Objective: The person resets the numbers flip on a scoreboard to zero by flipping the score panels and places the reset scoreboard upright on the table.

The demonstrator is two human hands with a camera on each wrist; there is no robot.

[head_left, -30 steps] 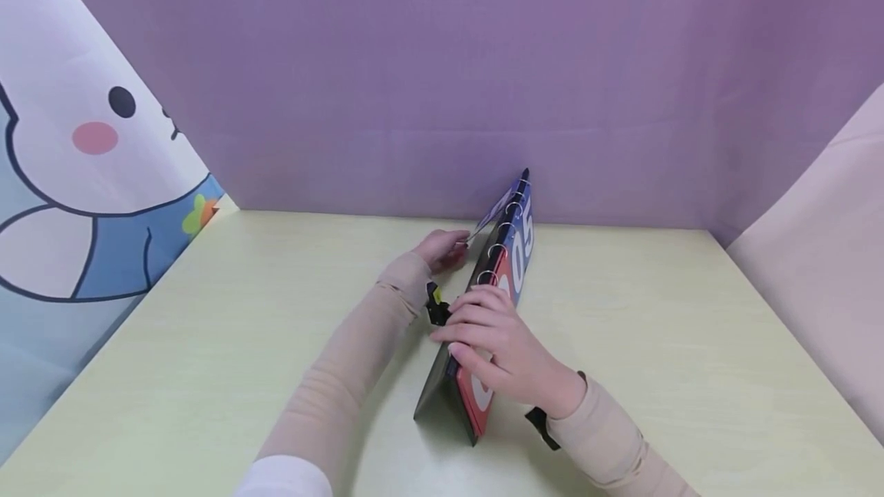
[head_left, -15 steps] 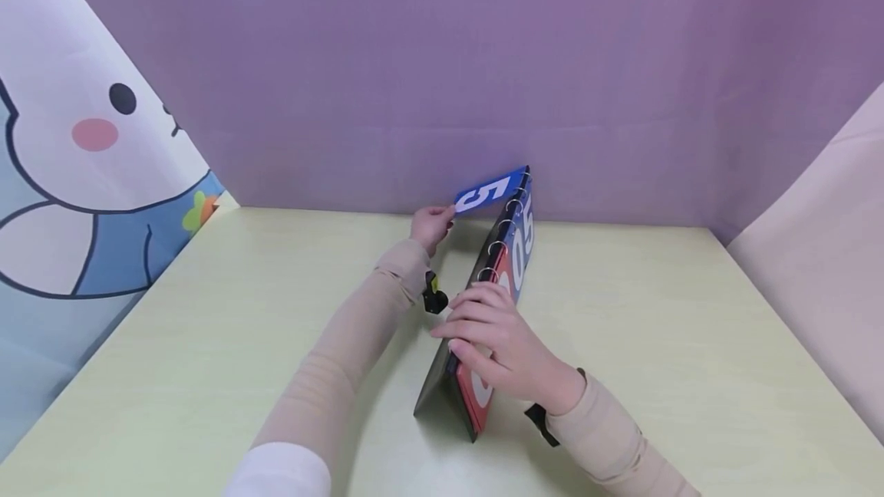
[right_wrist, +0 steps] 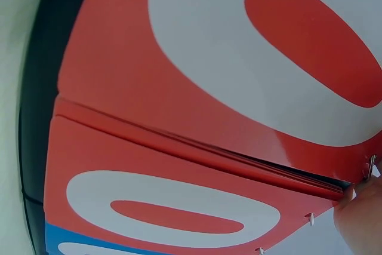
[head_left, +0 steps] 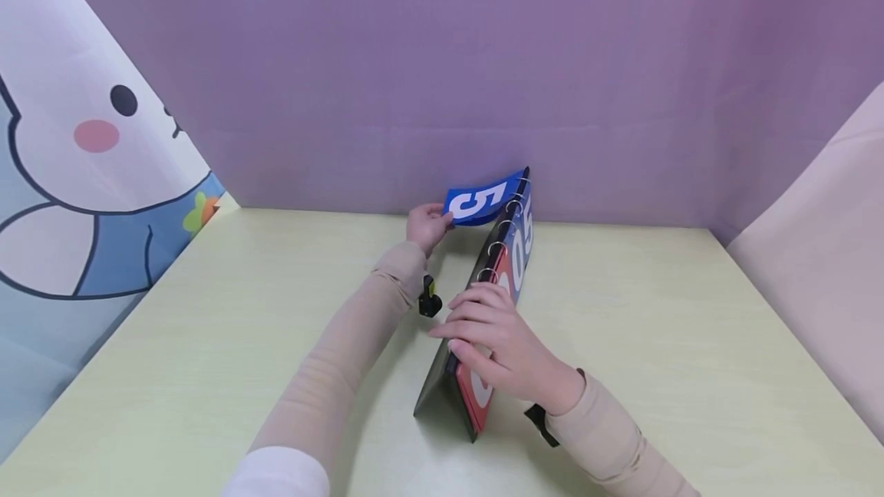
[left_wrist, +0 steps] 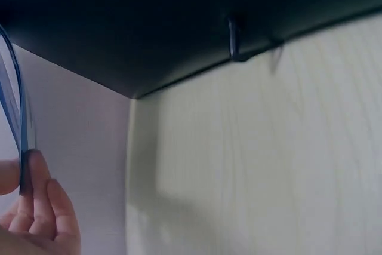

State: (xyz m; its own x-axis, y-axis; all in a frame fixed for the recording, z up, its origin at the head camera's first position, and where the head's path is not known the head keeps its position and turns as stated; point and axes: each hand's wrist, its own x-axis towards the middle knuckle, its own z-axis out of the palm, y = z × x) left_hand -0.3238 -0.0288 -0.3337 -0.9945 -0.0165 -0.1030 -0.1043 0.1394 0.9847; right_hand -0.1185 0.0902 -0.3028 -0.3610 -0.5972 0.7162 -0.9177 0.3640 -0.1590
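A tabletop flip scoreboard (head_left: 444, 378) stands like a tent, its spine running away from me. Red cards (right_wrist: 161, 201) with white zeros hang on its right side, and blue cards reading 05 lie farther back. At the far end my left hand (head_left: 426, 227) pinches the free edge of a blue number card (head_left: 476, 202) with a white 5, held out left of the spine. In the left wrist view, thumb and fingers meet on the bent card edge (left_wrist: 22, 117). My right hand (head_left: 507, 343) holds the near part of the spine, fingers curled over it.
The scoreboard stands on a pale yellow table (head_left: 656, 313). Close behind its far end rises a purple cloth wall (head_left: 428, 67). A cartoon-printed cloth (head_left: 90, 198) hangs at left, a pale cloth (head_left: 822, 251) at right. Black wrist mounts (head_left: 430, 297) sit on both wrists.
My left hand has moved up and left, swinging the blue card out from behind the scoreboard so its 5 now shows face up. The right hand has stayed in place.
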